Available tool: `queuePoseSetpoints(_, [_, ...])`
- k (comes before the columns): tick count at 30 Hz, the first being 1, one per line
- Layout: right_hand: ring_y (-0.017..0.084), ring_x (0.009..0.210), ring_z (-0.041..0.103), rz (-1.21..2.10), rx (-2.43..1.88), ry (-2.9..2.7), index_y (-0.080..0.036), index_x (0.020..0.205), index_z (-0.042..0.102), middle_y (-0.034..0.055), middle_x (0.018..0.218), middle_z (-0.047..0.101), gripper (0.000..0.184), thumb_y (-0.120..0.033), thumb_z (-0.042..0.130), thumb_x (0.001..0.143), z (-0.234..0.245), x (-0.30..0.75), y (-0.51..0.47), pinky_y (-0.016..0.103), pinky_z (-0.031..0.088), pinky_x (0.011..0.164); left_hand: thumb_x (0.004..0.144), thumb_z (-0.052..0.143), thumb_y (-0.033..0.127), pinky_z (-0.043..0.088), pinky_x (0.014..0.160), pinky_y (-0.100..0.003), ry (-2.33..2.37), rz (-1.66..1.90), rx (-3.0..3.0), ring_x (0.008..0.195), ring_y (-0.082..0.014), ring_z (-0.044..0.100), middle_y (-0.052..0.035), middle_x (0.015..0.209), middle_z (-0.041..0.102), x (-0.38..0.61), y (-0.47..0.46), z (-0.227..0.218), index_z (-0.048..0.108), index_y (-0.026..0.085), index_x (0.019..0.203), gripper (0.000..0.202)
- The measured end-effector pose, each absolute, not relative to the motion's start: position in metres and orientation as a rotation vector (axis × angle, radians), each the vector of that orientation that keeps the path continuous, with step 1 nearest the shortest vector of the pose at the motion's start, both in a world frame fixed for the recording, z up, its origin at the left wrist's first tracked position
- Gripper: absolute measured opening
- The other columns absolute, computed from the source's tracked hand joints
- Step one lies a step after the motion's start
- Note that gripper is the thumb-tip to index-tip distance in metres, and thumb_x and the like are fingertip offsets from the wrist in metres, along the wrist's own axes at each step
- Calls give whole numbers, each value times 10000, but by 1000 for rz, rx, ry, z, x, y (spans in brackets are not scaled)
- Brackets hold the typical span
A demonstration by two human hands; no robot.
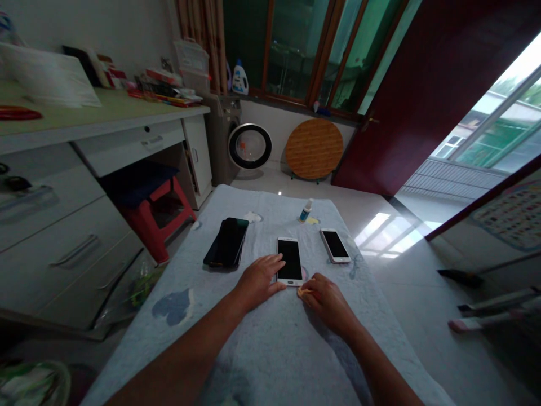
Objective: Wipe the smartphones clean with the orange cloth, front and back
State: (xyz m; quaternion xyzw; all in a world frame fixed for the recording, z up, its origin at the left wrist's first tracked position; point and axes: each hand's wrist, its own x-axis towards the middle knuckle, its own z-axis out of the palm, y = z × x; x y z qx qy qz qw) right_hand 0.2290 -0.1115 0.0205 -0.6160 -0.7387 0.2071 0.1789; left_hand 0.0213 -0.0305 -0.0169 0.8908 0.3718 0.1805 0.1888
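Observation:
A white phone (289,259) lies face up in the middle of a table covered with a pale blue towel (270,349). My left hand (258,280) rests beside its lower left edge, fingers stretched out and touching the phone's side. My right hand (323,296) is just below the phone's lower right corner, fingers curled in a pinch on a small yellow piece (302,292), perhaps a cloth. A black phone (227,242) lies to the left. A pinkish-white phone (335,245) lies to the right.
A small spray bottle (305,210) stands at the table's far edge by a yellow scrap, with a white wad (252,216) left of it. A red stool (157,211) and a white desk (84,169) stand at the left; a washing machine (243,144) behind.

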Motion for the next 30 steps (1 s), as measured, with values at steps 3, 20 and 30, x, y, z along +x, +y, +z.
queuePoseSetpoints(3, [138, 820, 550, 495, -1712, -2134, -179, 869, 654, 39, 887, 571, 135, -176, 520, 885, 20, 228, -111, 228, 407, 728, 848, 609, 407, 319, 1115, -420, 1037, 517, 2505, 1332, -246, 412, -111, 1438, 455, 22, -31, -15, 522, 170, 1303, 520])
queuePoseSetpoints(20, [168, 796, 547, -9, -1733, -2567, -174, 874, 651, 57, 867, 603, 140, -145, 516, 894, 12, 182, -92, 265, 375, 704, 875, 445, 116, 282, 1137, -385, 1025, 471, 2480, 1356, -180, 374, -62, 1471, 419, 22, -27, -23, 497, 205, 1324, 460])
queuePoseSetpoints(30, [194, 876, 570, 5, -1713, -2549, -170, 1001, 633, 86, 1005, 625, 177, -153, 484, 907, 11, 162, -86, 293, 398, 756, 863, 433, 105, 294, 1136, -390, 962, 523, 2466, 1360, -165, 366, -59, 1475, 413, 18, -26, -26, 475, 220, 1339, 491])
